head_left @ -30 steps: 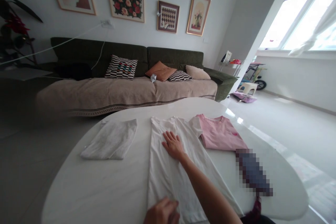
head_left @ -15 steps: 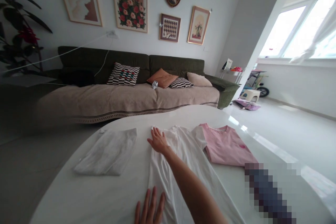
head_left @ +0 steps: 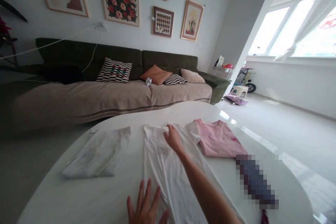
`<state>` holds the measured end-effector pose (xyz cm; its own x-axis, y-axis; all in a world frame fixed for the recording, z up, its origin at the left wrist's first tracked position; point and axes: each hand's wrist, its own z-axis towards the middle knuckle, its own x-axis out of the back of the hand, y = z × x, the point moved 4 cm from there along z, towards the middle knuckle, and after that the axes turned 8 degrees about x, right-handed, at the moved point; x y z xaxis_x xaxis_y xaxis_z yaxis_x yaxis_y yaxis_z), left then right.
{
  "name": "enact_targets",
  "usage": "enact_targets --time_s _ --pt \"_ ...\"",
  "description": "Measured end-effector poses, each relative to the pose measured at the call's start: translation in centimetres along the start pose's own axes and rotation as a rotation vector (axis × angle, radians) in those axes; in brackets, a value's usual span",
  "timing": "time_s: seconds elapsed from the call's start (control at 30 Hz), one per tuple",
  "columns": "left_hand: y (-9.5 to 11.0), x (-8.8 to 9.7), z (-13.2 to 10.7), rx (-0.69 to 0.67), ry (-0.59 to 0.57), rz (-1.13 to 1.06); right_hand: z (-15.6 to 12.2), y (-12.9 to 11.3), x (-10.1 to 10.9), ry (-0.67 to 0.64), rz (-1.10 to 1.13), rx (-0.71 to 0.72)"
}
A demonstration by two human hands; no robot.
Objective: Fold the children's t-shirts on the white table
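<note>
A long white garment [head_left: 168,171], folded lengthwise, lies down the middle of a white oval table [head_left: 78,199]. My right hand [head_left: 173,138] reaches to its far end and rests by the neckline, fingers stretched out on the cloth. My left hand [head_left: 145,206] lies flat with spread fingers at the near end, on the garment's left edge. Neither hand holds anything.
A folded pale grey garment [head_left: 99,152] lies to the left and a folded pink shirt [head_left: 217,138] to the right. A dark blurred-out object [head_left: 256,180] lies near the table's right edge. Beyond the table stands a sofa [head_left: 105,94] with cushions.
My right hand slid up the white garment to its far left corner, then right to the neckline. My left hand opened from curled to flat with spread fingers.
</note>
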<state>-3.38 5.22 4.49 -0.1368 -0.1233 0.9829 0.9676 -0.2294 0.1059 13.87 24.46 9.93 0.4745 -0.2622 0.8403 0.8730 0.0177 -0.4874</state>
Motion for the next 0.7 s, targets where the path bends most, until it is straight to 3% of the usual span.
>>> enact_targets --time_s 0.13,0.23,0.37,0.5,0.7 --pt "0.8 1.3 7.2 -0.055 0.017 -0.137 -2.3 8.5 6.9 0.166 -0.034 -0.268" --pt "2.4 0.5 12.6 -0.087 0.056 -0.188 -3.9 12.6 9.3 0.174 -0.005 -0.373" --pt "3.2 -1.6 16.1 -0.112 0.039 -0.239 -4.7 14.6 8.7 0.103 0.138 -0.417" --pt "2.7 -2.7 16.1 -0.117 0.035 -0.247 -4.0 14.6 7.2 0.096 0.409 -0.437" --pt "2.8 -2.5 15.8 -0.101 0.020 -0.224 -3.8 14.7 5.5 0.115 0.822 -0.551"
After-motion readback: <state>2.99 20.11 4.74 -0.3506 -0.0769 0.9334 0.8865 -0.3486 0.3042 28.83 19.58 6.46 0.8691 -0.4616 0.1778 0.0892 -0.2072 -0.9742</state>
